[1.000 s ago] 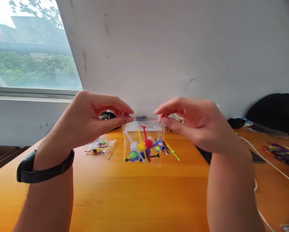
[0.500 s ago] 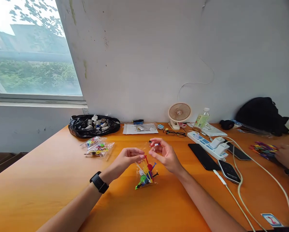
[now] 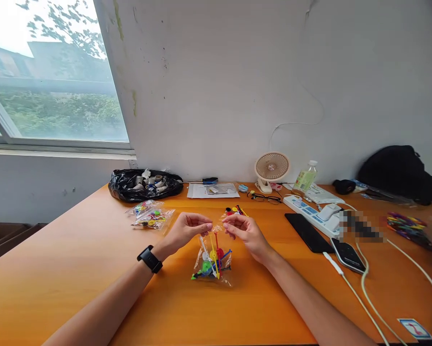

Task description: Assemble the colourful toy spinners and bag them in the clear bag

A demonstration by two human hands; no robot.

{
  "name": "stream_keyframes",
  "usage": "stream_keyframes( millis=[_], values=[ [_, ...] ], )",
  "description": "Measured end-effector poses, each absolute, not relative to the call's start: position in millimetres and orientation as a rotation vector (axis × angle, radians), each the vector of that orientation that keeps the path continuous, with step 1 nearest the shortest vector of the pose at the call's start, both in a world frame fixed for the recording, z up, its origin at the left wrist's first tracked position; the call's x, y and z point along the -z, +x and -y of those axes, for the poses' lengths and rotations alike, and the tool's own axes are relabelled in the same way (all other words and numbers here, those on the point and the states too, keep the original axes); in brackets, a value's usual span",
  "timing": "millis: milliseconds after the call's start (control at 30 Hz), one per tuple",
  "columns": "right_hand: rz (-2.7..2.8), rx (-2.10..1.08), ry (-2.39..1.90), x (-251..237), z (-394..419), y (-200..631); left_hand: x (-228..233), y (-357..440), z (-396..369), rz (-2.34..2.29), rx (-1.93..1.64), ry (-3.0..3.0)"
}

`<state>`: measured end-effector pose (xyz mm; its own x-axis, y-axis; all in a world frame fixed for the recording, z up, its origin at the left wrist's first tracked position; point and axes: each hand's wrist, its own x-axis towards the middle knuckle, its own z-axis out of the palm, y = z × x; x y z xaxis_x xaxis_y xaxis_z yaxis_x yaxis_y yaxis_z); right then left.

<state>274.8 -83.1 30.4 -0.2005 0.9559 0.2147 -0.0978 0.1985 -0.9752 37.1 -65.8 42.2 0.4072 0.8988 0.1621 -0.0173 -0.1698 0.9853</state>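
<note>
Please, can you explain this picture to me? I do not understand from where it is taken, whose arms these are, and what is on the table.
The camera sits on a person's head and looks down, so both arms are that person's own. The left hand, with a black wristband, and the right hand pinch the top of a small clear bag of coloured plastic sticks with round heads. It rests on an orange wooden table. More filled bags lie to the left, a black sack behind them. Towards the right are a small fan, a bottle, a power strip and phones.
</note>
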Motion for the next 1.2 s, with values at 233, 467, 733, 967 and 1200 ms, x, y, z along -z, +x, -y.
stream_keyframes(
  millis=[233,467,733,967,1200],
  values=[
    [1.384,-1.212,-0.908,-35.1,82.9,284.2,-47.8,31.8,68.2,-0.779,-1.048,1.466],
    [1.388,-1.215,-0.916,-36.5,85.1,284.4,-45.1,32.6,70.0,-0.761,-1.038,1.447],
    [1.373,-1.25,-0.895,-36.8,86.5,280.6,-47.3,32.7,71.9,-0.812,-1.058,1.488],
    [1.288,-1.368,-0.801,-41.6,89.7,281.4,-41.6,27.3,69.3,-0.683,-1.077,1.457],
    [1.435,-1.114,-0.88,-38.7,87.0,276.0,-45.3,35.0,73.5,-0.819,-1.144,1.443]
  ],
)
